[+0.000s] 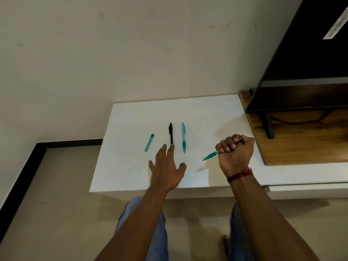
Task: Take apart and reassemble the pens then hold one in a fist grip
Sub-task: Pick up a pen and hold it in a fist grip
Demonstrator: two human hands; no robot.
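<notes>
We clench a pen (210,155) in our right hand (235,149), as tasked. Our left hand (165,166) is released, black pen (171,133) at twelve o'clock.

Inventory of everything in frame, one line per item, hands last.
white tabletop: 1, white, centre, against the wall
black plastic pen: 1, black, lying mid-table, lengthwise away from the person
translucent teal pen: 1, teal, lying just right of the black one, parallel to it
short teal tube piece: 1, teal, lying left of the black pen, apart from it
second teal pen: 1, teal, in the right fist, tip pointing left and down
wooden board: 1, brown, right end of the table
black flat screen: 1, black, standing on the board
blue jeans: 1 pair, blue, bottom
red thread band: 1, red, right wrist
left hand: open, fingertips at the black pen's near end; contact unclear
right hand: fist grip round the second teal pen
</notes>
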